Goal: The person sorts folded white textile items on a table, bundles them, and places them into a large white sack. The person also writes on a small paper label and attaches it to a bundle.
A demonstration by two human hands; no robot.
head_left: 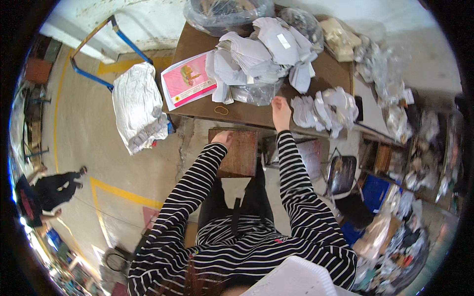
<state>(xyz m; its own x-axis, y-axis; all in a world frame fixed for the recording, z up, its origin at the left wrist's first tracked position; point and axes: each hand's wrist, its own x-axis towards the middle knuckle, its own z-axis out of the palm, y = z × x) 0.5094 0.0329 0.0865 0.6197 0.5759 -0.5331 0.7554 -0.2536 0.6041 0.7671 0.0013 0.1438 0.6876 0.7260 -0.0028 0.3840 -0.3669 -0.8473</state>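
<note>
My left hand (225,138) is above the near part of a brown wooden stool (239,160), its fingers curled together; what they hold, if anything, is too small to tell. At the front edge of the brown table (197,106), my right hand (281,112) is raised with the fingers closed in a pinch; nothing I can name shows in it. Just right of it lies a loose row of white and grey cut pieces (323,109). Farther back sits a big pile of similar white stacked pieces (254,54). A yellow rubber band (221,110) lies near the table edge.
A pink printed sheet (191,79) lies on the table's left side. Clear plastic bags (229,15) crowd the back. A blue-framed trolley (129,44) with a white sack (139,106) stands left. On the right are a chair (342,172) and heaped scraps (395,246). Another person (54,190) is far left.
</note>
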